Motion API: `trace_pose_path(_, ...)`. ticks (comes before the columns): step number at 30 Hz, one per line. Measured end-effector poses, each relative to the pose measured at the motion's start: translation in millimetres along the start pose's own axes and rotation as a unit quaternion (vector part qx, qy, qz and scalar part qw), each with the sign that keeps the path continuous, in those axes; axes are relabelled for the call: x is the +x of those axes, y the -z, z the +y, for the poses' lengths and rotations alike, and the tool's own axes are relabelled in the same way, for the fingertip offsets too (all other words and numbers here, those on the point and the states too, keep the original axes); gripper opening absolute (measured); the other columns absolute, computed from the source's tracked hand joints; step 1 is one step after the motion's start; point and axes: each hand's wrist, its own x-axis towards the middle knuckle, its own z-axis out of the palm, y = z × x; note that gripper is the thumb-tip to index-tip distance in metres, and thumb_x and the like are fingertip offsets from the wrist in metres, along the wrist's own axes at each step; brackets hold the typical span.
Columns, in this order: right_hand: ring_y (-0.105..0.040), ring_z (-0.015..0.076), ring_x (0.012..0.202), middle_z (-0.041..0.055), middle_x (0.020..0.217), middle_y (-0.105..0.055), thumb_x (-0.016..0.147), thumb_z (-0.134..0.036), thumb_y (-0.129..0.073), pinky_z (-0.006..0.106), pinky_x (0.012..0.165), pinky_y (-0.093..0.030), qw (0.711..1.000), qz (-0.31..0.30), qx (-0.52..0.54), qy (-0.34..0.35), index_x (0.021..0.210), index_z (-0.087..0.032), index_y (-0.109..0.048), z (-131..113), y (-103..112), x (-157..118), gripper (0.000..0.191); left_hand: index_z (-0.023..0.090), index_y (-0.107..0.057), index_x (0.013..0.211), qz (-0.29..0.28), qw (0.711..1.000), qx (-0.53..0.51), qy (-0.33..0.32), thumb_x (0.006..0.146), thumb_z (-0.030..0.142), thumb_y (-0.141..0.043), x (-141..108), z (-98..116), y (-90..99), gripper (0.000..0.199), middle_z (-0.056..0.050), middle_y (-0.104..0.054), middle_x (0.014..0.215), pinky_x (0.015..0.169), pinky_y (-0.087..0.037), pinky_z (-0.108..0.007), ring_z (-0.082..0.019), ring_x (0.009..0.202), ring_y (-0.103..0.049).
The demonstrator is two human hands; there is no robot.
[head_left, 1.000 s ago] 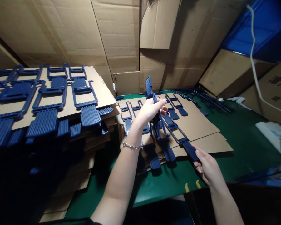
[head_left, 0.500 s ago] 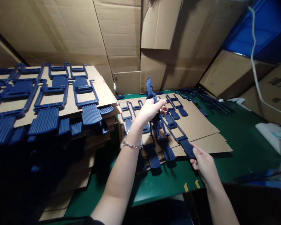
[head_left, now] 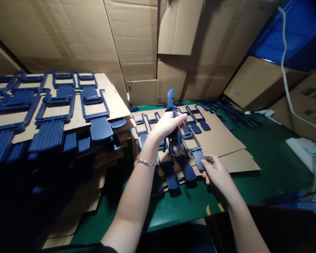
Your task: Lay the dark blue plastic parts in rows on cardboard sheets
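Note:
My left hand (head_left: 170, 123) grips an upright bundle of dark blue plastic frames (head_left: 175, 142), with one ribbed end sticking up above the fingers. Part of the bundle is hidden behind that hand. My right hand (head_left: 215, 169) pinches the ribbed end of a single blue frame with a ribbed flap (head_left: 198, 160), which lies at the near right of the cardboard sheet (head_left: 218, 138). Beside it, more frames (head_left: 171, 175) of the same kind lie in rows, their ribbed ends hanging over the sheet's near edge.
At left rises a tall stack of cardboard sheets (head_left: 116, 105) layered with similar blue frames (head_left: 94, 105). Thin dark parts (head_left: 237, 114) lie at the back right of the green table (head_left: 276, 168). Cardboard boxes (head_left: 252, 82) and a blue bin (head_left: 287, 33) stand behind; a white cable (head_left: 284, 52) hangs at right.
My right hand has moved left and slightly up, shifting the pinched frame closer to the neighbouring ones and the bundle. My left hand stays nearly in place; the bundle has turned slightly.

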Motion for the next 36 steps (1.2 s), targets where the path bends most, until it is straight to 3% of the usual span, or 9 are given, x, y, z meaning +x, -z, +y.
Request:
trace_pose_path(6,-0.058,0.0236,0.073,0.0083,0.076,-0.06,0.082,-0.051,-0.042,0.037,0.067,-0.043,0.967,0.087,-0.232,0.061,0.129,-0.019,-0.043,-35,7,-6,0.057,0.013,-0.059,0.065,-0.182,0.981,-0.04,0.045,0.085,0.053,-0.039,-11,8,-0.6,0.05,0.001,-0.045,0.048,0.043,-0.039,-0.019,-0.006,0.04,-0.044)
trace_pose_path(9,-0.057,0.0192,0.074,0.0082,0.089,-0.061,0.082,-0.052,-0.042,0.032,0.067,-0.045,0.988,0.08,-0.054,0.124,0.128,-0.02,-0.043,-49,7,-12,0.056,0.014,-0.054,0.06,-0.27,0.958,-0.073,0.06,0.08,0.06,-0.043,-19,13,-2.4,0.051,0.002,-0.042,0.044,0.046,-0.042,-0.02,-0.006,0.038,-0.041)
trace_pose_path(13,-0.057,0.0201,0.094,0.0124,0.121,-0.05,0.083,-0.057,-0.04,0.029,0.071,-0.05,0.961,-0.109,0.206,0.148,0.132,-0.021,-0.035,-57,-5,-19,0.062,0.014,-0.056,0.058,-0.37,0.923,-0.09,0.054,0.073,0.067,-0.046,-20,15,-8.8,0.055,0.001,-0.045,0.044,0.047,-0.042,-0.02,-0.007,0.039,-0.043)
trace_pose_path(15,-0.055,0.0211,0.102,0.0138,0.135,-0.035,0.083,-0.051,-0.043,0.033,0.076,-0.05,0.957,-0.028,0.22,0.185,0.141,-0.026,-0.012,-57,-9,-18,0.07,0.014,-0.058,0.057,-0.415,0.907,-0.062,0.045,0.07,0.068,-0.048,-18,16,-14.8,0.056,-0.001,-0.05,0.048,0.045,-0.04,-0.021,-0.009,0.041,-0.046)
trace_pose_path(18,-0.039,0.028,0.121,0.0169,0.145,-0.006,0.079,-0.037,-0.05,0.042,0.088,-0.043,0.918,0.264,0.046,0.292,0.142,-0.023,0.001,-56,-1,-6,0.083,0.014,-0.062,0.06,-0.458,0.888,0.015,0.05,0.075,0.063,-0.048,-17,19,-27.4,0.053,-0.002,-0.054,0.049,0.044,-0.039,-0.021,-0.01,0.042,-0.048)
trace_pose_path(21,-0.02,0.033,0.13,0.0152,0.146,-0.01,0.079,-0.027,-0.047,0.051,0.1,-0.028,0.815,0.379,-0.206,0.387,0.14,-0.018,-0.02,-57,20,11,0.067,0.014,-0.064,0.062,-0.465,0.88,0.072,0.06,0.08,0.056,-0.047,-18,21,-40.7,0.049,-0.003,-0.056,0.049,0.048,-0.042,-0.022,-0.011,0.044,-0.051)
trace_pose_path(25,-0.032,0.0295,0.125,0.0144,0.137,-0.032,0.085,-0.02,-0.035,0.051,0.1,-0.028,0.744,0.395,-0.328,0.428,0.129,-0.019,-0.038,-62,39,25,0.044,0.014,-0.064,0.061,-0.436,0.899,0.007,0.05,0.082,0.055,-0.044,-19,21,-47.1,0.05,-0.003,-0.058,0.052,0.05,-0.044,-0.022,-0.011,0.046,-0.052)
trace_pose_path(33,-0.039,0.0259,0.122,0.0193,0.129,-0.041,0.088,-0.021,-0.033,0.045,0.103,-0.028,0.714,0.407,-0.297,0.486,0.131,-0.01,-0.036,-34,34,23,0.045,0.012,-0.068,0.079,-0.396,0.91,-0.044,0.112,0.083,0.047,-0.048,-19,20,-30.0,0.04,-0.008,-0.066,0.069,0.056,-0.047,-0.022,-0.013,0.056,-0.059)
trace_pose_path(36,-0.053,0.0265,0.104,0.0169,0.112,-0.054,0.085,-0.031,-0.042,0.043,0.095,-0.037,0.762,0.359,-0.328,0.428,0.126,-0.01,-0.043,-11,39,20,0.046,0.011,-0.066,0.084,-0.302,0.942,-0.094,0.111,0.087,0.045,-0.041,-14,13,-15.7,0.043,-0.008,-0.066,0.073,0.058,-0.047,-0.022,-0.011,0.057,-0.06)
